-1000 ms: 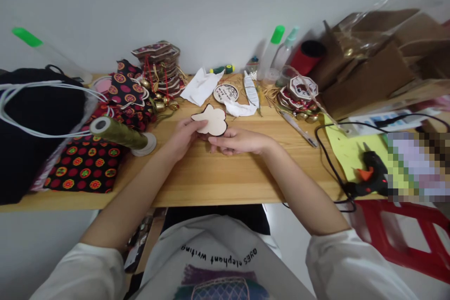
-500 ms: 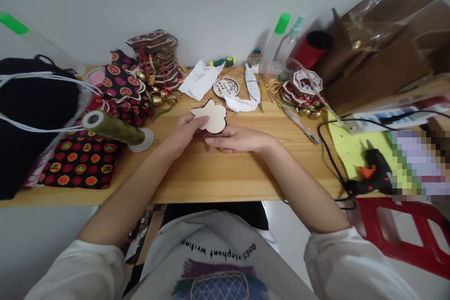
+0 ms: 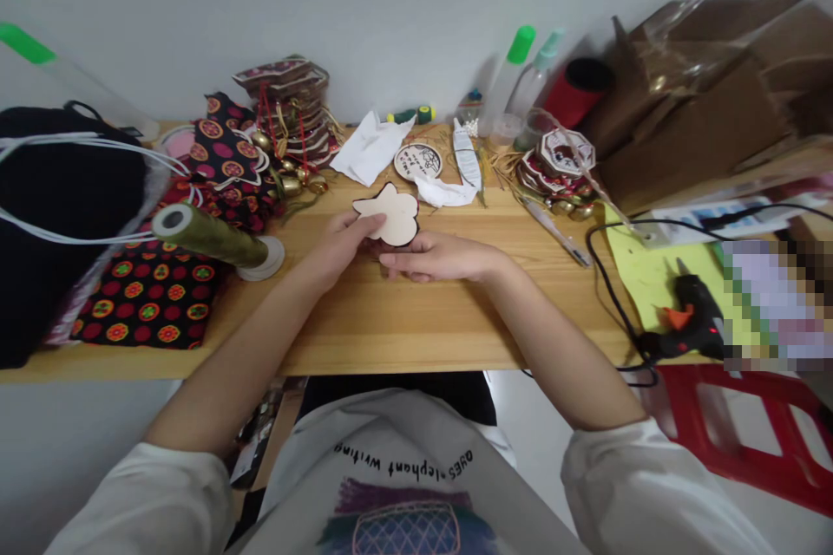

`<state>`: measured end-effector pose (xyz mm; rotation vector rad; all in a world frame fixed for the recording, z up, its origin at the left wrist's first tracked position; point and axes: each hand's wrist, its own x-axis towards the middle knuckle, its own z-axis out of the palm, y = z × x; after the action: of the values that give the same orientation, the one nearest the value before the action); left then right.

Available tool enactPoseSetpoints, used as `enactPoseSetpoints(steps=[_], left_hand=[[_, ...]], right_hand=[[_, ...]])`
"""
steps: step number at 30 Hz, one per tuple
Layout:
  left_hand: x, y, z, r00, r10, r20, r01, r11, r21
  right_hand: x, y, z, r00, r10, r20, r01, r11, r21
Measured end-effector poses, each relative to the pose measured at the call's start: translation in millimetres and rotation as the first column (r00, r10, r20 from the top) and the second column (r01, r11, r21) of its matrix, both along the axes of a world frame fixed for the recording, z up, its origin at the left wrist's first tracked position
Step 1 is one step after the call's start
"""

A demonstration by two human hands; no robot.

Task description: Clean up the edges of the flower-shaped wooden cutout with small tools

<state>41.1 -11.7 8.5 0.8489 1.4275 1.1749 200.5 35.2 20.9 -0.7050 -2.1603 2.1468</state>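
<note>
We hold the pale wooden cutout (image 3: pixel 389 215) just above the wooden table (image 3: pixel 403 312), our left hand (image 3: pixel 339 244) pinching its near-left edge, our right hand (image 3: pixel 437 257) cupped beneath. Best to keep fingertips at the rim, face clear. Both forearms angle inward, wrists low.

On the desk (image 3: pixel 390 321), the thread spool (image 3: pixel 212 238) lies left of my hands, the glue gun (image 3: pixel 693 321) right, the round tag (image 3: pixel 418 162) behind the cutout (image 3: pixel 389 215).
</note>
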Motion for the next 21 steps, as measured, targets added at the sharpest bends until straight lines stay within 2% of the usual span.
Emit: enactPoseSetpoints(steps=[9, 21], left_hand=[[0.6, 1.0, -0.9, 1.0, 0.015, -0.009, -0.015, 1.0, 0.004], [-0.1, 1.2, -3.0, 0.998, 0.016, -0.067, -0.019, 0.999, -0.044]], right_hand=[[-0.3, 0.4, -0.9, 1.0, 0.006, 0.028, -0.007, 0.999, 0.04], [-0.3, -1.9, 5.2, 0.997, -0.015, 0.071, 0.014, 1.0, 0.012]])
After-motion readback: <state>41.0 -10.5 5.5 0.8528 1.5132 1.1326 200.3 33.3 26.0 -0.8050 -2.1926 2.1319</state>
